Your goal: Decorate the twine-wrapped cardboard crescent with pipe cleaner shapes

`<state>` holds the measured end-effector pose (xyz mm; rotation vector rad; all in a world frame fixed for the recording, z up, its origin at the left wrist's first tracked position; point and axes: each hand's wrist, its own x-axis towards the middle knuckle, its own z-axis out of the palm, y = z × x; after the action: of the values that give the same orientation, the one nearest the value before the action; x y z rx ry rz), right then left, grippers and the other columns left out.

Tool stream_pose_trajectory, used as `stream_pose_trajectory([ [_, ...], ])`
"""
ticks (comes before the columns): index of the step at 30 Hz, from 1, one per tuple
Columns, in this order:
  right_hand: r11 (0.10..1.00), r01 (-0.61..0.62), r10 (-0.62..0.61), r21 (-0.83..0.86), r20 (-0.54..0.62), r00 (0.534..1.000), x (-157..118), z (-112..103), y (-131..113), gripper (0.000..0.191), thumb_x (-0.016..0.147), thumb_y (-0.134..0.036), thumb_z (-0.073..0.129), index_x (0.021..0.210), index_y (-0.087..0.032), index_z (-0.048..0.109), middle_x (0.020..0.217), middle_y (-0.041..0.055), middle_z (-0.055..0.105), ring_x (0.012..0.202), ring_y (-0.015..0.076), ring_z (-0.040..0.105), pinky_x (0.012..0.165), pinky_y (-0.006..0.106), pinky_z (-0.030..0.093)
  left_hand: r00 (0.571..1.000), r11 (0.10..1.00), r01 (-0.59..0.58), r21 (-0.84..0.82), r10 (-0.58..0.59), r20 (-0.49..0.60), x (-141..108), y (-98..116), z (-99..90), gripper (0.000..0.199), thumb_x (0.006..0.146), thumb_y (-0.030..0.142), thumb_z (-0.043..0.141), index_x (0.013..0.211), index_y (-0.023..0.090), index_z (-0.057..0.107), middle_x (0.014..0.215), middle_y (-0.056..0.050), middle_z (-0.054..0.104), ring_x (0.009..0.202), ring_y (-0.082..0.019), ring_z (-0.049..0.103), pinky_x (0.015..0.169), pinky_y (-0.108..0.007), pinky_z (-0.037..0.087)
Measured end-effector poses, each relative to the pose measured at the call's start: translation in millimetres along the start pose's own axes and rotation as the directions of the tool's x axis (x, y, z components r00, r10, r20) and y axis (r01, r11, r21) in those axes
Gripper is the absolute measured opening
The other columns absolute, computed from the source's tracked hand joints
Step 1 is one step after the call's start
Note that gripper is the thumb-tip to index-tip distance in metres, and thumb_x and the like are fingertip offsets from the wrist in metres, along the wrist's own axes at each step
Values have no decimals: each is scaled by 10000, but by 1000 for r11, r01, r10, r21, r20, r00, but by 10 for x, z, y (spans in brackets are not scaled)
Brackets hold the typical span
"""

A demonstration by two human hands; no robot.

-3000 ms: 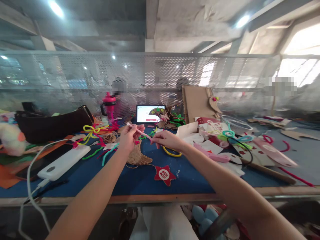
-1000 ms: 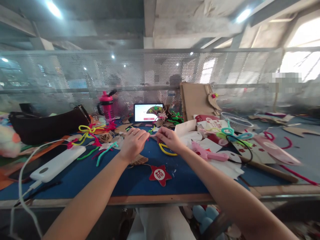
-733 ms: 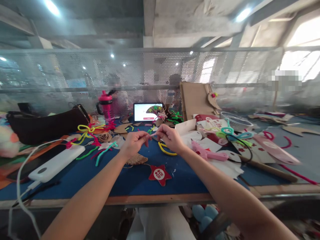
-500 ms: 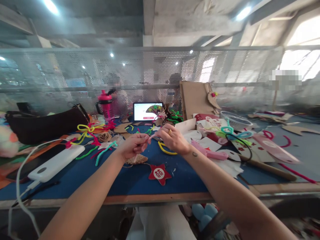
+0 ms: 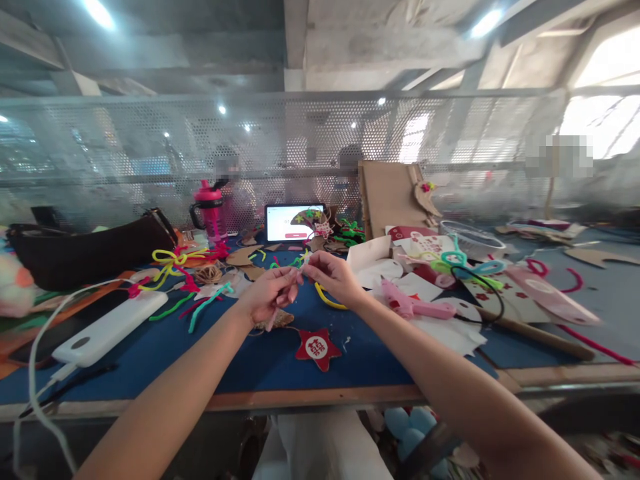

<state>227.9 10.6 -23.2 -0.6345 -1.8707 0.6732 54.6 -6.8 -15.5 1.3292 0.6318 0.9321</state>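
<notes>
My left hand [image 5: 270,293] is closed in a pinch on a thin pale pink strip [image 5: 273,321], one end of which dangles below the fingers. Its material is too small to make out. Fingertip to fingertip with it, my right hand [image 5: 333,277] pinches the strip's upper part, mostly hidden by the fingers. Beneath the hands lies a twine-wrapped piece [image 5: 280,320], partly covered by my left hand. A thin string runs from it to a red star [image 5: 318,349] with a white round centre. A yellow pipe cleaner [image 5: 330,299] curves under my right hand.
Right of my hands lie a pink glue gun [image 5: 420,307], white paper scraps [image 5: 460,337] and a wooden stick [image 5: 540,335]. On the left are a white power bank [image 5: 110,328] with its cable and several coloured pipe cleaners [image 5: 173,307]. A pink bottle [image 5: 210,213] and lit tablet [image 5: 287,223] stand behind.
My right hand has turned and drawn in against the left fingertips. The pink strip, before stretched between the hands, now has an end hanging below my left hand.
</notes>
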Motion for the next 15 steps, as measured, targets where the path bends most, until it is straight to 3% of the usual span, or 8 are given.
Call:
stream_pose_trajectory([
  [3,1000,-6,6,12,-2,1000,-4,-3,-6,240,845,-403,521,773,-173,518,705,-4,527,658,108,498,617,236,410,1000,999,16,31,-16,-8,1,-15,7,317,729,451,664,718,150,564,452,22,547,312,-25,329,333,-144,200],
  [8,992,-41,48,119,-58,997,14,-16,30,235,837,-391,527,751,-174,500,687,-13,530,635,99,492,618,235,411,999,996,31,88,-27,-44,-1,-39,-5,312,712,449,687,789,155,618,654,-23,643,565,-108,586,515,-197,434],
  [11,987,-94,104,133,-73,992,29,-18,73,259,834,-420,519,753,-174,507,664,-17,532,607,97,484,603,234,408,998,987,-6,163,17,-62,8,-58,-26,279,676,386,735,773,138,653,660,-4,603,559,-72,529,497,-171,389],
  [15,985,-168,166,47,44,985,13,1,73,357,871,-480,430,733,-167,533,652,-4,538,611,107,492,590,234,407,980,990,-82,114,100,-170,38,-64,-69,262,654,369,747,727,136,650,545,41,492,438,-30,374,390,-163,251],
])
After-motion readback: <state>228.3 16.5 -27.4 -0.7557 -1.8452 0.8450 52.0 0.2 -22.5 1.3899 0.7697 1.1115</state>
